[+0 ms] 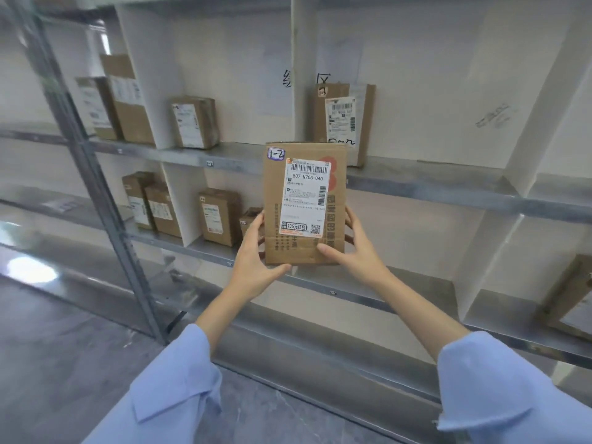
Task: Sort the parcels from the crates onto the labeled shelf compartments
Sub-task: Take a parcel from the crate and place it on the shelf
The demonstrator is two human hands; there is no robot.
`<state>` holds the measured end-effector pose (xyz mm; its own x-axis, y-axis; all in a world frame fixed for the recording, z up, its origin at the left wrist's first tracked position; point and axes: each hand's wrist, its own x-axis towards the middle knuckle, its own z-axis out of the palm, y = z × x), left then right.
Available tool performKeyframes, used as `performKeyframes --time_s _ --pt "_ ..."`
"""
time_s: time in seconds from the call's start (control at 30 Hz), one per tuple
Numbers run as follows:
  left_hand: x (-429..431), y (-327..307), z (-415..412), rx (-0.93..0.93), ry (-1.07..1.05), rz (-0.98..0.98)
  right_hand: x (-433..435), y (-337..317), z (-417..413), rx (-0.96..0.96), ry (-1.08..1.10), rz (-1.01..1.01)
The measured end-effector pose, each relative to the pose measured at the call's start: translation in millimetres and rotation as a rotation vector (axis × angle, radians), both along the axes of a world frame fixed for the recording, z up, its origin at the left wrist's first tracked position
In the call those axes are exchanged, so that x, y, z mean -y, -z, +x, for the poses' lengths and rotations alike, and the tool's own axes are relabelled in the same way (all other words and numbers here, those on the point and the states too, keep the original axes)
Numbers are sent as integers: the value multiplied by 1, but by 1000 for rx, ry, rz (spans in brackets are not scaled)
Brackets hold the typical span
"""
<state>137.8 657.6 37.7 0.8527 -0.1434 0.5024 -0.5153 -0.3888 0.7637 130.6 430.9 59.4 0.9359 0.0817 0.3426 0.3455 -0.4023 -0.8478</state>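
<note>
I hold a flat brown cardboard parcel [304, 203] upright in front of the shelf [432, 187]. It carries a white shipping label and a small sticker reading "1-2" at its top left corner. My left hand [256, 254] grips its lower left edge, thumb under the bottom. My right hand [352, 248] grips its lower right edge, thumb on the front face. The parcel hangs in the air before the divider between two middle compartments, touching no shelf board.
Metal shelf boards with white dividers [301, 75] form compartments. Several brown parcels stand in the left compartments [195, 123], one in the upper middle compartment [346, 120], one at the lower right [573, 299]. A metal upright post [105, 193] stands at left.
</note>
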Motion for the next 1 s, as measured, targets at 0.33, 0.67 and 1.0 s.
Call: performKeyframes --time_s 0.33,0.67,1.0 --pt "-49 -24 31 24 -209 83 -60 -10 81 65 -144 128" --pt "-123 -44 83 71 -327 195 -137 -14 151 146 -185 200" --pt "-204 -72 201 126 -197 284 -206 -32 231 254 -7 247"
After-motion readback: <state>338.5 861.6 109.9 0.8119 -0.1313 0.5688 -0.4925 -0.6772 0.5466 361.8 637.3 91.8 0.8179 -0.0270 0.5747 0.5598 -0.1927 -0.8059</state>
